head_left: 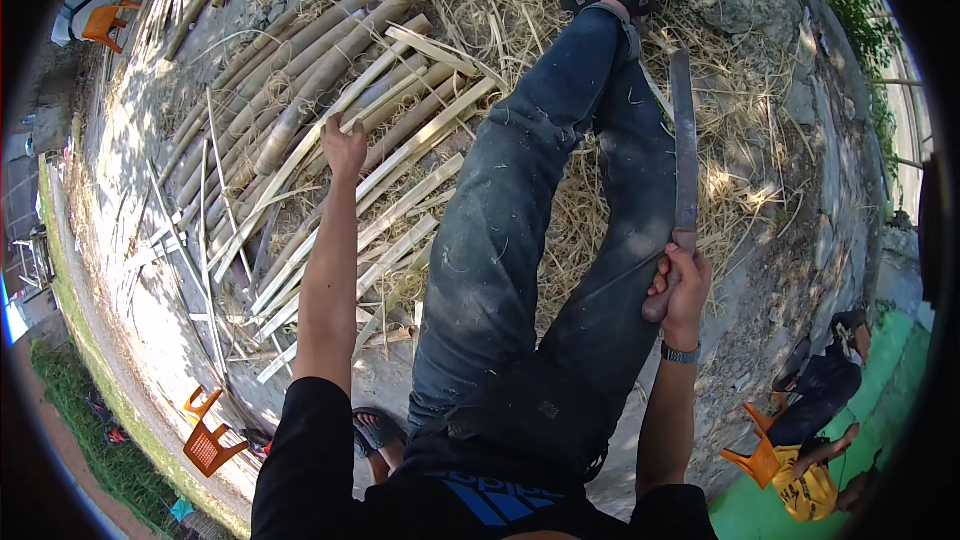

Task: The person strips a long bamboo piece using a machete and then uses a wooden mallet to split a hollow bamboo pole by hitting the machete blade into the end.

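My right hand [683, 285] is wrapped round the wooden handle of a long machete [684, 140], its dark blade pointing away from me beside my right leg. My left hand [345, 148] is stretched out over a pile of bamboo, thumb and forefinger apart. Just beside its fingertips runs a pale split bamboo strip [370, 77]; whether they touch it I cannot tell. Several whole bamboo poles [300, 120] lie side by side beyond that hand. More split bamboo strips [408, 202] are spread between my left arm and my legs.
Straw-like bamboo shavings [745, 165] cover the ground around my outstretched legs [500, 210]. Thin strips [212, 200] lie at the left. Orange plastic chairs [207, 447] stand at the edges, and a person in a yellow shirt [808, 493] sits at the lower right.
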The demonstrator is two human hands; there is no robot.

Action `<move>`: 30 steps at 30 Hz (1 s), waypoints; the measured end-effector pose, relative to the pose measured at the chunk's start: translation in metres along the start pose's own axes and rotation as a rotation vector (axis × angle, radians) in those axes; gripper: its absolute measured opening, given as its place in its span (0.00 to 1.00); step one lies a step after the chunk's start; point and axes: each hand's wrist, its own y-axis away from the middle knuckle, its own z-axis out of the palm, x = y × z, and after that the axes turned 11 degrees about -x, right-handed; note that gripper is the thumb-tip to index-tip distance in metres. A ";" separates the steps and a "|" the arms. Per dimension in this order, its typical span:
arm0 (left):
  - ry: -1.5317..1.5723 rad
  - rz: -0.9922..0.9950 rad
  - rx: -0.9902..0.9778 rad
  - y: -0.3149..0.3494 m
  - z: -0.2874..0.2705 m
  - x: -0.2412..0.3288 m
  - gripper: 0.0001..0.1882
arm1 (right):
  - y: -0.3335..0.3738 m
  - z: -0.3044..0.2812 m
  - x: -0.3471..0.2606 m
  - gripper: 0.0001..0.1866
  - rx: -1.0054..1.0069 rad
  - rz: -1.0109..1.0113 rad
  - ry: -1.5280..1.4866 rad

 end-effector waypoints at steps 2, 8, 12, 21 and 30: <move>-0.168 0.035 0.041 -0.020 -0.006 -0.015 0.28 | 0.003 0.002 -0.001 0.10 -0.008 0.012 -0.005; -0.491 -0.033 -0.169 -0.019 0.002 0.012 0.37 | 0.005 0.004 -0.010 0.11 0.032 0.030 0.021; -0.533 0.007 -0.252 0.018 0.015 0.014 0.39 | -0.001 0.006 -0.013 0.11 0.001 0.015 0.031; -0.390 0.024 0.274 -0.015 -0.001 0.000 0.35 | -0.007 -0.001 -0.016 0.10 0.034 0.042 0.045; -0.644 -0.149 -0.040 -0.101 -0.050 -0.029 0.39 | -0.004 0.004 -0.015 0.09 0.021 0.010 -0.046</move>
